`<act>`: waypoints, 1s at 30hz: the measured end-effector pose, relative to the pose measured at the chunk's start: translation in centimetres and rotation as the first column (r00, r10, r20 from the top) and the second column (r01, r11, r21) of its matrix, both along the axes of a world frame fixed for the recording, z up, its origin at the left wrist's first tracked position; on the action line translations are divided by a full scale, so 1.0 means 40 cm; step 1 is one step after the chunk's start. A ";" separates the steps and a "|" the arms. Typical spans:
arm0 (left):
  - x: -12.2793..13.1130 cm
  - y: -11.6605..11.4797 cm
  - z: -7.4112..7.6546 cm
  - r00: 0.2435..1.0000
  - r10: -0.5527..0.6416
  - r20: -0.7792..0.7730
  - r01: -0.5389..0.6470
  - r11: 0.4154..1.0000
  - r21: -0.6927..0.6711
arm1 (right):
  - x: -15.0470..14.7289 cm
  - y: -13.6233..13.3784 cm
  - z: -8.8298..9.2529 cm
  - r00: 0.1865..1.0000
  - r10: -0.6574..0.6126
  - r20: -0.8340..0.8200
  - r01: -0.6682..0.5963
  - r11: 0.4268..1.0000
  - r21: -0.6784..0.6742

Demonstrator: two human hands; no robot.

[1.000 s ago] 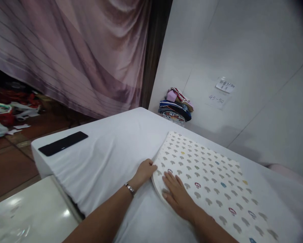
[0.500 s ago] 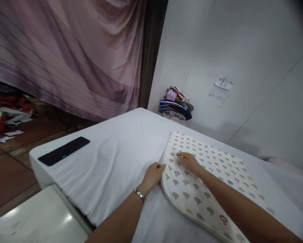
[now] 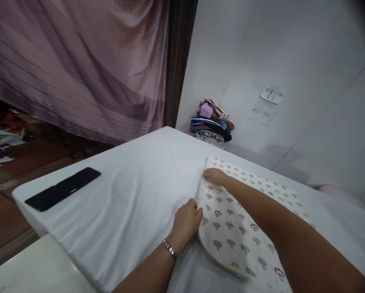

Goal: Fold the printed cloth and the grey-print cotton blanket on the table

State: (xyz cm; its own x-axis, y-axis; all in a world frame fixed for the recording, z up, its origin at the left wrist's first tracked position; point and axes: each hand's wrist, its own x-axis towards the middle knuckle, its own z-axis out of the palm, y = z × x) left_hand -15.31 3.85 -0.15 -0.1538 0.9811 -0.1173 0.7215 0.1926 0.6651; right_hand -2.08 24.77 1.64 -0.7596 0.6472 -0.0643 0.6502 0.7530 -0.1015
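Observation:
A white cloth printed with grey and a few coloured mushrooms point(image 3: 231, 240) lies folded in layers on the white-covered table point(image 3: 145, 183), with a rounded near corner. My left hand point(image 3: 186, 219), a silver bracelet at its wrist, is closed on the cloth's left edge with thumb and curled fingers. Farther up that same edge, my right hand point(image 3: 216, 176) has its fingertips closed at the cloth's border. The right forearm crosses over the print and hides part of it.
A black phone-like slab point(image 3: 63, 189) lies at the table's left end. Folded clothes point(image 3: 211, 124) are piled by the wall, near paper notes point(image 3: 272, 95). A pinkish curtain point(image 3: 109, 73) hangs behind. A pale glossy surface point(image 3: 38, 268) stands at lower left.
My right hand has moved left and away from me, from the cloth's top to its left edge. My left hand has closed more firmly on the edge. The view has shifted slightly.

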 end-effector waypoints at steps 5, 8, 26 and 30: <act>0.006 0.004 0.003 0.996 -0.030 -0.078 0.028 0.999 -0.030 | 0.012 0.018 -0.002 0.988 0.147 0.054 -0.147 0.989 0.004; 0.009 0.005 0.000 0.990 -0.049 -0.133 0.046 0.999 -0.025 | 0.019 0.022 -0.005 0.978 0.199 0.057 -0.199 0.980 0.007; 0.001 0.003 0.006 0.984 -0.113 -0.137 0.110 0.993 -0.034 | 0.006 0.026 0.016 0.966 0.256 0.038 -0.254 0.965 -0.058; 0.001 0.003 0.007 0.981 -0.127 -0.146 0.123 0.992 -0.038 | -0.007 0.035 0.003 0.975 0.223 0.011 -0.222 0.973 -0.061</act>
State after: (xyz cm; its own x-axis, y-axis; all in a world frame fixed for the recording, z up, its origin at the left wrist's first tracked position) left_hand -15.26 3.95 0.12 -0.0479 0.9902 -0.1312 0.8310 0.1124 0.5448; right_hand -2.36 26.16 1.78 -0.8825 0.4569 -0.1118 0.4692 0.8720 -0.1397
